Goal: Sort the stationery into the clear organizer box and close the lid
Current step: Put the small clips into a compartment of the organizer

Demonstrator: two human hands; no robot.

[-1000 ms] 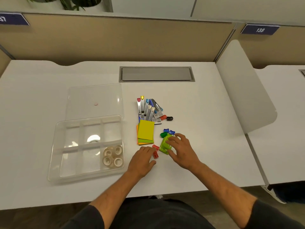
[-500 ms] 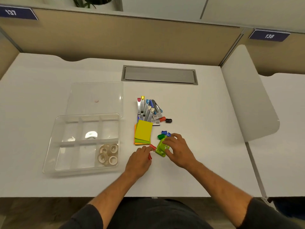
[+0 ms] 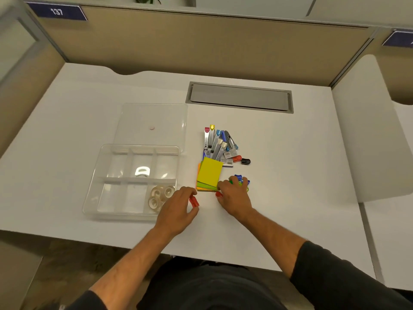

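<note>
Farthest to the left of the left hand's grip sits the clear organizer box (image 3: 134, 182) on the white desk (image 3: 290, 175), its lid (image 3: 154, 124) lying flat just behind it. Rolls of tape (image 3: 159, 195) fill the box's front right compartment, just left of that hand, and one more white roll (image 3: 141, 171) shows in a middle compartment.

The left hand (image 3: 178, 209) pinches a small red piece (image 3: 194, 201) between thumb and curled fingers, near the box's right wall.

Between the two grips, and a little beyond them, lies a stack of sticky notes (image 3: 210, 174), yellow on top with green and orange beneath. Behind the notes is a fan of metal clips with coloured ends (image 3: 218, 143), and to their right a small red piece (image 3: 237, 158) and a black piece (image 3: 245, 161).

The right hand (image 3: 235, 195) has its fingers curled over a green piece (image 3: 242, 184), with blue pieces (image 3: 238, 176) at its fingertips and another red piece (image 3: 218, 194) under its thumb side. How firmly it grips the green piece I cannot tell.
</note>
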